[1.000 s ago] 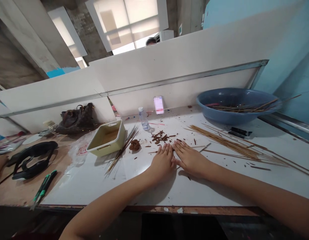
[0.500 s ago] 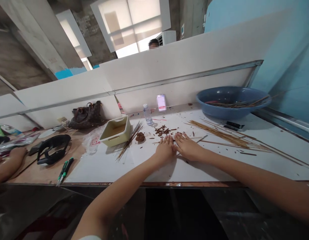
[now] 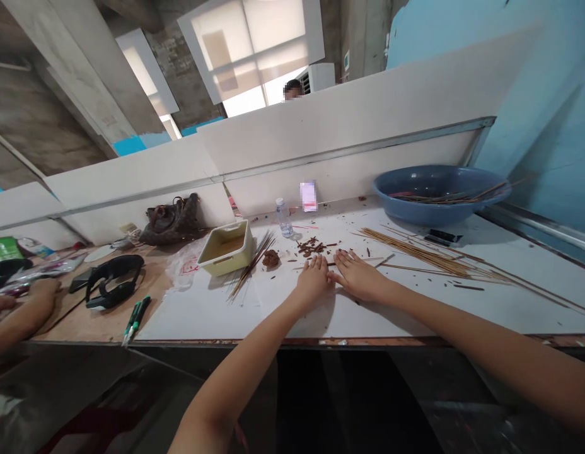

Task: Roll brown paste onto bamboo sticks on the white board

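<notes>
My left hand (image 3: 314,281) and my right hand (image 3: 357,276) lie palms down, side by side, fingers stretched out over the white work surface (image 3: 254,321). Under the fingers runs a thin stick (image 3: 299,268), with a dark brown stretch showing in the gap between the hands; the palms hide most of it. Just beyond the fingertips lie small brown rolled pieces (image 3: 310,246). To their left sits a lump of brown dough-like material (image 3: 270,259). A craft knife or similar slim blade (image 3: 385,260) rests right of my right hand, too small to make out.
A bundle of thin sticks (image 3: 415,253) lies at right, below a blue basin (image 3: 439,214). At left are a yellowish tub (image 3: 226,263), more thin sticks (image 3: 248,271), a bottle (image 3: 283,219), a handbag (image 3: 172,222) and green-black cutters (image 3: 136,318). Another person's arm (image 3: 34,312) reaches in at far left.
The view has shifted slightly, so the table's things appear a little further right at the left side. Both hands stay flat, with a slightly wider gap between their fingertips.
</notes>
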{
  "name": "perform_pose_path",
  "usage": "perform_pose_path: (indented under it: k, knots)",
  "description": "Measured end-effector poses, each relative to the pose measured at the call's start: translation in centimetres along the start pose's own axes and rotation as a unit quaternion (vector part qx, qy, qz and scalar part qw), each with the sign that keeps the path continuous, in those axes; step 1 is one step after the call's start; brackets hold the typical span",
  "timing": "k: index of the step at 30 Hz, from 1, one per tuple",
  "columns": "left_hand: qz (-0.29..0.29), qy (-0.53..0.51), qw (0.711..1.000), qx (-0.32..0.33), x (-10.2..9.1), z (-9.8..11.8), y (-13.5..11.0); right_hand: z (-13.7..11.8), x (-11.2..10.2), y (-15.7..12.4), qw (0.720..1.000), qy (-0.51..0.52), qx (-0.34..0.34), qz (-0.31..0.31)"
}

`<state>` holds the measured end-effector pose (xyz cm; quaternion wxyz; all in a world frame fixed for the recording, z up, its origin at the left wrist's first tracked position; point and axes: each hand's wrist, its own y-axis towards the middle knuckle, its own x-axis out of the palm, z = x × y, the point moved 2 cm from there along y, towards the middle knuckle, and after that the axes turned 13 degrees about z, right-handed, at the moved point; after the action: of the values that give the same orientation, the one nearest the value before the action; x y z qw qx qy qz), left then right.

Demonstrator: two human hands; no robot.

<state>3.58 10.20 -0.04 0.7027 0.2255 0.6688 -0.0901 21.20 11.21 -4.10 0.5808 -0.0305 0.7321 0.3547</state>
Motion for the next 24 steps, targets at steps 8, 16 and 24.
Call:
perform_pose_path:
  k: [8, 16, 24]
  knots:
    - [0.024, 0.017, 0.998, 0.049, 1.3, -0.2, -1.8, -0.3, 0.3, -2.7, 0.999, 0.013, -0.037, 0.011]
    - [0.005, 0.001, 1.0, 0.028, 0.7, -1.0, -0.3, 0.2, -0.3, -0.4, 1.0, 0.001, -0.029, 0.009]
    - [0.008, 0.003, 1.0, 0.022, 1.1, -1.4, -0.4, 0.0, 0.1, -0.8, 1.0, -0.017, -0.01, 0.001]
